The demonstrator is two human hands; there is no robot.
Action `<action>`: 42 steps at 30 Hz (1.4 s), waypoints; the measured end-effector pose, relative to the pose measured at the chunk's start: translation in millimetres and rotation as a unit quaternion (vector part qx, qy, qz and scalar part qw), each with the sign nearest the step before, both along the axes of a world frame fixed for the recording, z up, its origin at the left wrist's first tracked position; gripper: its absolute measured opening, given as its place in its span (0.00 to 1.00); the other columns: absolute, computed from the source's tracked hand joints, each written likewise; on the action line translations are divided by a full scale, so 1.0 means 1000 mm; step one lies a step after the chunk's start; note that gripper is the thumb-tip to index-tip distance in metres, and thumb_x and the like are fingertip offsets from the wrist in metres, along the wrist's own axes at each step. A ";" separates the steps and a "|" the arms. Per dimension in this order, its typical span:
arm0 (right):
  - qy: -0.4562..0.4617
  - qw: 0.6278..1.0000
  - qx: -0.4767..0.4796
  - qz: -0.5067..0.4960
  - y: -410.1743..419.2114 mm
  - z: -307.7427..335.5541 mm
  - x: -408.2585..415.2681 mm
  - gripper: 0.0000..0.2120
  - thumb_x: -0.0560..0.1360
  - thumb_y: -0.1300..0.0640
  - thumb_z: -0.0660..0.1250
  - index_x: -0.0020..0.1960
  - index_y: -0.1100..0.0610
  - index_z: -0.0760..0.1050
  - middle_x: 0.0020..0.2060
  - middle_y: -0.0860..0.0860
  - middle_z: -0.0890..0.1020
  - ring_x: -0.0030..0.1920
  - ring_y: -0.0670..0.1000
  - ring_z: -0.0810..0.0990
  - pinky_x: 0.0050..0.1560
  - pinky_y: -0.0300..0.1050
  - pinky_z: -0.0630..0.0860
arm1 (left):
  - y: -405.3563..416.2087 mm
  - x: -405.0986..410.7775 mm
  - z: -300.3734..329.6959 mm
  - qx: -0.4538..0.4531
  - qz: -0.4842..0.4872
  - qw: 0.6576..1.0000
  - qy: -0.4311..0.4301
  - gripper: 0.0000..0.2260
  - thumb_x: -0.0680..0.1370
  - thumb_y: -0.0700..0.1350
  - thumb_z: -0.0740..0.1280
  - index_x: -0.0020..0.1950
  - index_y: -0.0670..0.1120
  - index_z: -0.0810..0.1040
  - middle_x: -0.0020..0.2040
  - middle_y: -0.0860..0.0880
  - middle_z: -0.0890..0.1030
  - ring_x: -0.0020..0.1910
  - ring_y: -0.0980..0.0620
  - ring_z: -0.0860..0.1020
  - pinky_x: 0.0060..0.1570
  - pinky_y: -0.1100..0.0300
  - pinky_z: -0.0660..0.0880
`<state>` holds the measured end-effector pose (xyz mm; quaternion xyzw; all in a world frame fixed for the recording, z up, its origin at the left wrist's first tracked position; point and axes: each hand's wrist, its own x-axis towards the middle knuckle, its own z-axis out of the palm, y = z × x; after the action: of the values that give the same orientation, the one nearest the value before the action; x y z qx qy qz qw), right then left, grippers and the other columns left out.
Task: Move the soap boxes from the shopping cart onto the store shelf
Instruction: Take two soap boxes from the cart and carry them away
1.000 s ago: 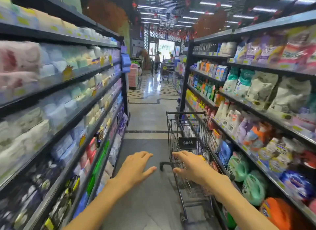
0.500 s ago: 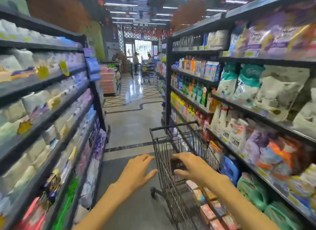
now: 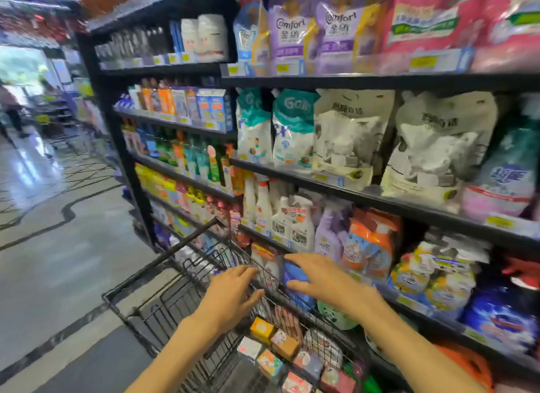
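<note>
Two hands: both are seen extended over the wire shopping cart [image 3: 163,302], with the forearms entering from the lower edge of the view.
Left hand [image 3: 230,296]: it is held above the cart's interior, palm down, just beside the cart's right-hand wire wall; the grip is spread loosely, nothing is held, and whether the fingertips touch the wire cannot be told.
Right hand [image 3: 327,278]: it is held palm down beyond the cart's right-hand wall, in front of the lower shelf goods; the fingers are spread and straight, and no object is pinched.
Soap boxes [image 3: 280,354]: several small boxes in orange, white, pink and blue are seen lying in the bottom of the cart, close together, beneath and nearer than the two hands.
Store shelf [image 3: 350,81]: a dark multi-tier unit is shown just beside the cart on its right.
Upper tiers: purple refill pouches [image 3: 309,33] marked "Comfort" are seen on the top tier, and white and teal bags are stacked below them.
Middle tier: white spray bottles [image 3: 280,217] are stood upright.
Lower tier: a blue pack [image 3: 295,271] is partly hidden by the right hand.
Floor [image 3: 64,246]: grey tile with dark inlaid lines is shown left of the cart.
</note>
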<state>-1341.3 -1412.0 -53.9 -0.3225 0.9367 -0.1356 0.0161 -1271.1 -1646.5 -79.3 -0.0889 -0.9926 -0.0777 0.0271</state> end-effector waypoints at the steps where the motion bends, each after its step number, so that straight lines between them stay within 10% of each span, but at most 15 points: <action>1: -0.003 0.999 -0.006 -0.034 0.006 -0.007 -0.009 0.31 0.77 0.41 0.67 0.76 0.48 0.62 0.69 0.50 0.73 0.69 0.55 0.72 0.65 0.54 0.71 | 0.002 -0.024 -0.008 0.002 -0.030 1.000 -0.004 0.26 0.81 0.65 0.55 0.74 0.53 0.67 0.68 0.53 0.74 0.65 0.49 0.74 0.61 0.52 0.73; 9: -0.044 0.960 -0.002 -0.277 0.049 -0.048 -0.027 0.32 0.78 0.42 0.66 0.77 0.49 0.61 0.73 0.51 0.70 0.71 0.54 0.70 0.67 0.53 0.70 | 0.030 -0.146 -0.062 0.009 -0.242 0.968 -0.063 0.40 0.71 0.69 0.43 0.75 0.50 0.67 0.70 0.50 0.73 0.67 0.45 0.73 0.62 0.50 0.72; 17: -0.163 0.913 -0.029 -0.374 0.062 -0.159 0.004 0.31 0.76 0.42 0.67 0.75 0.53 0.66 0.69 0.54 0.74 0.69 0.56 0.72 0.66 0.54 0.70 | 0.044 -0.171 -0.182 -0.022 -0.328 0.922 -0.204 0.26 0.81 0.53 0.64 0.77 0.48 0.64 0.74 0.44 0.70 0.71 0.42 0.70 0.66 0.51 0.68; 27: -0.302 0.860 -0.085 -0.403 0.052 -0.323 0.025 0.24 0.79 0.49 0.67 0.73 0.52 0.69 0.66 0.53 0.77 0.64 0.53 0.76 0.64 0.44 0.70 | 0.054 -0.166 -0.368 -0.106 -0.290 0.878 -0.365 0.23 0.82 0.52 0.64 0.75 0.47 0.66 0.72 0.44 0.73 0.64 0.39 0.77 0.61 0.46 0.76; 42: -0.275 0.876 -0.033 -0.395 0.036 -0.469 0.036 0.23 0.81 0.45 0.60 0.74 0.50 0.65 0.68 0.49 0.73 0.66 0.49 0.74 0.64 0.42 0.73 | 0.080 -0.165 -0.555 -0.126 -0.252 0.906 -0.316 0.28 0.76 0.41 0.70 0.75 0.48 0.65 0.72 0.47 0.68 0.71 0.46 0.67 0.69 0.53 0.68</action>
<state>-1305.6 -1376.2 -523.0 0.1244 0.9390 -0.2444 0.2077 -1436.2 -1566.4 -633.9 -0.3095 -0.8951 0.0199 -0.3203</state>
